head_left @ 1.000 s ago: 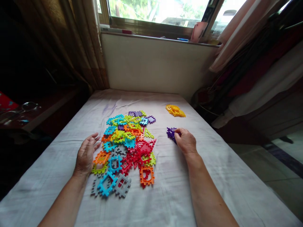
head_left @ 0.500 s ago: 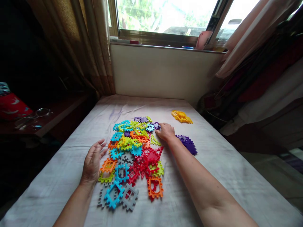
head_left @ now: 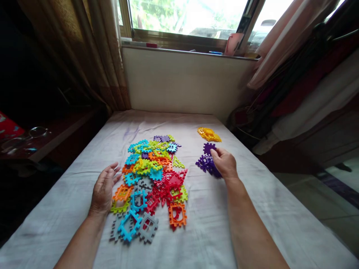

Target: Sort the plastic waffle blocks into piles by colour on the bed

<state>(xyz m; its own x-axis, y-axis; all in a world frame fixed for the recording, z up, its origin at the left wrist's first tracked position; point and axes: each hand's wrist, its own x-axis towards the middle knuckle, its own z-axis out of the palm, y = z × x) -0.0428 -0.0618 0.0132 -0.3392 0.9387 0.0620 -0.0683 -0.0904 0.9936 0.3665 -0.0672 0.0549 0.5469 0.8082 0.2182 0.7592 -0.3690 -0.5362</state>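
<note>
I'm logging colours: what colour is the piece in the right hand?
The piece in the right hand is dark purple, best seen in the head view.

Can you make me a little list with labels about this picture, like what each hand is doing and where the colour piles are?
Right hand: pinching a purple square
Left hand: open, beside the mixed pile
Mixed colours: blue, green, orange, red, grey, purple
Purple pile: near the right hand
Yellow pile: farther back, toward the window
Under the piles: pale cloth
</note>
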